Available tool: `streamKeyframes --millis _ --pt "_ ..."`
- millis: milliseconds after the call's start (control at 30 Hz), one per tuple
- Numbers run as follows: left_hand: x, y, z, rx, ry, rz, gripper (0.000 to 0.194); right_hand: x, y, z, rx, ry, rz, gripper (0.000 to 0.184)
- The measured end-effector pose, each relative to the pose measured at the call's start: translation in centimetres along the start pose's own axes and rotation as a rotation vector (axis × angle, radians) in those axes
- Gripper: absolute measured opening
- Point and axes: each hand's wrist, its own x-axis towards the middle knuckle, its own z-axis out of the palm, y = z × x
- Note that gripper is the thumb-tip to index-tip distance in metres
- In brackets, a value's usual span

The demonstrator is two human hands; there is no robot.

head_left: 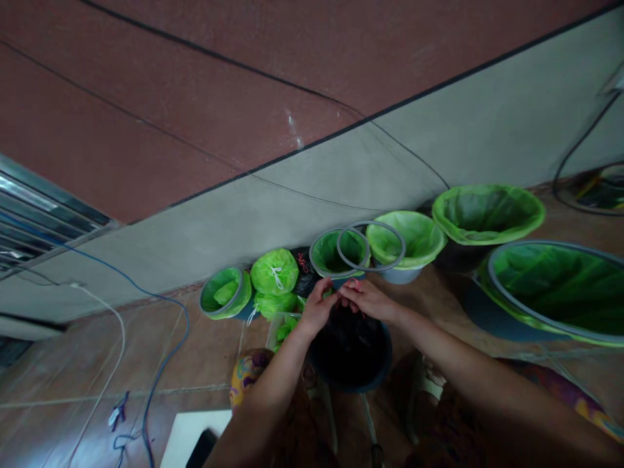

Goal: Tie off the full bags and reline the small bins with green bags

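My left hand and my right hand meet above a dark round bin between my feet. A black garbage bag sits in the bin, its folds hard to make out in the shadow. Bits of a thin red drawstring show at my right fingers, which are closed on it. The left fingers are pressed together against the right ones; what they pinch is hidden.
Along the wall stand bins with green liners, a loose grey ring on two of them. Tied green bags and a black bag lie left. A big lined bin stands right; a blue cable crosses the tiles.
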Motion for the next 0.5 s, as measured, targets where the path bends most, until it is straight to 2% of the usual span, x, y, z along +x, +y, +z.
streamKeyframes --millis 67,133,233,300,367,433,500 --pt "-0.2 -1.2 -0.5 -0.005 -0.16 -0.075 0.034 -0.2 -0.2 -0.1 -0.004 -0.014 -0.001 0.038" --pt "-0.4 -2.0 -0.8 0.046 -0.307 -0.09 0.027 -0.3 -0.3 -0.2 0.02 -0.014 -0.004 0.037" --pt "0.0 -2.5 -0.9 0.172 -0.425 -0.037 0.018 -0.3 0.0 -0.4 0.044 0.014 0.015 0.038" --pt "0.5 -2.9 -1.1 0.217 -0.399 -0.007 0.028 0.0 0.4 -0.9 0.015 0.035 0.036 0.035" --pt "1.2 -3.4 -1.3 0.18 -0.3 -0.021 0.034 0.4 0.9 -1.7 -0.085 0.077 0.053 0.026" --pt "1.8 -4.1 -1.5 0.046 -0.174 -0.097 0.033 0.6 1.4 -2.4 -0.293 0.152 0.093 0.017" --pt "2.3 -4.9 -1.5 -0.144 -0.065 -0.214 0.03 0.5 1.8 -3.1 -0.551 0.199 0.165 0.022"
